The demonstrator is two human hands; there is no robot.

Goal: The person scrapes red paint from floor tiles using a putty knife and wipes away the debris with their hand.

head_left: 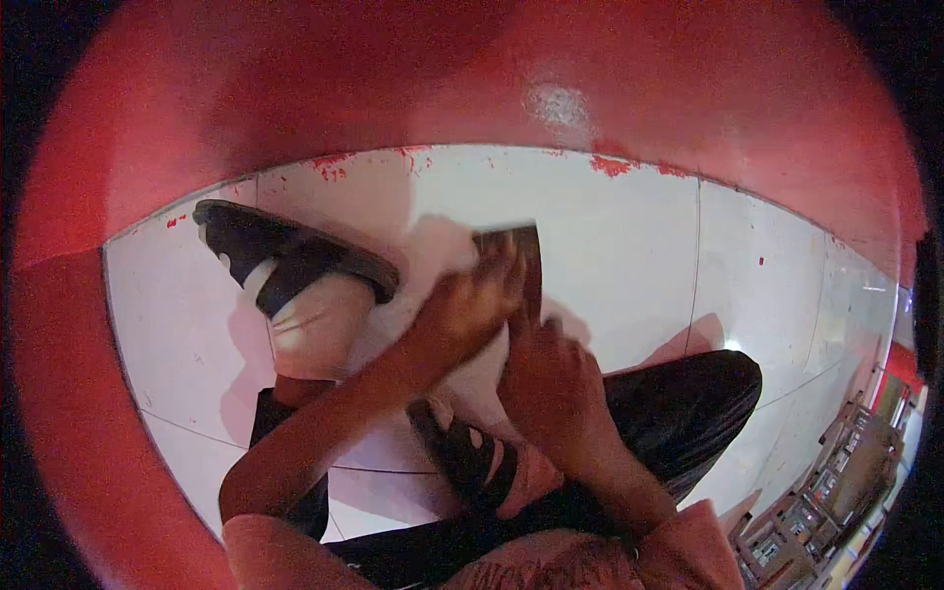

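Observation:
A dark, flat piece with a straight far edge [531, 246] is between my hands, above the white floor; I cannot make out its kind. My right hand [553, 369] is closed around its near end, knuckles up. My left hand [472, 305] reaches across from the left and lies over the face of the piece, its fingers smeared by motion. Those fingers hide much of the piece, and whether they grip it or only rest on it does not show.
A red wall [393, 88] with chipped paint along its bottom edge curves ahead and down the left. White tiles [629, 256] cover the floor. My dark shoe with pale straps [295, 251] and my bent knee [708, 388] flank the hands. Wooden furniture [836, 482] stands at the right.

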